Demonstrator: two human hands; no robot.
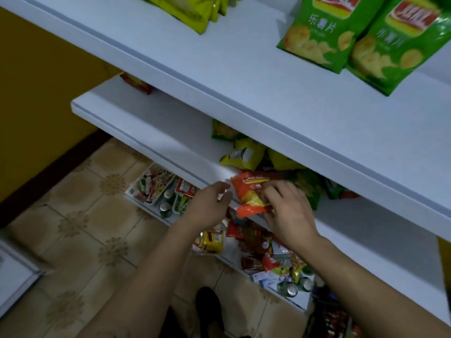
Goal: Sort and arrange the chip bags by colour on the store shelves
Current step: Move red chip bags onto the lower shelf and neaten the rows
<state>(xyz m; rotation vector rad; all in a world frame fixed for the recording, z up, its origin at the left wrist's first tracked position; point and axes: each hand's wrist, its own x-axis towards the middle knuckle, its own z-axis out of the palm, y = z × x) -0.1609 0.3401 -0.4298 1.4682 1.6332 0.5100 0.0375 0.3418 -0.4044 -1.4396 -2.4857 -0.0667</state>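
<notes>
Centre of frame: an orange chip bag (246, 191) is held at the front edge of the middle shelf (151, 123), its lower end overhanging the lip. The bag is gripped by the right hand (285, 208), fingers curled over its right side. The left hand (210, 206) is seen just beside the bag's left edge with fingers loosely bent; whether the bag is pinched by it cannot be told.

Behind the bag, a loose pile is shown on the same shelf, including a yellow bag (244, 154) and a green bag (222, 130). A red bag (136, 82) lies well apart at the shelf's left end.

Upper right: two green chip bags (322, 37) are laid side by side on the upper shelf (244, 76). Top centre: yellow-green bags (192, 11) are stacked.

Lower centre: mixed snacks and cans (290, 287) are seen on the bottom shelf, above a tiled floor (97, 215).
</notes>
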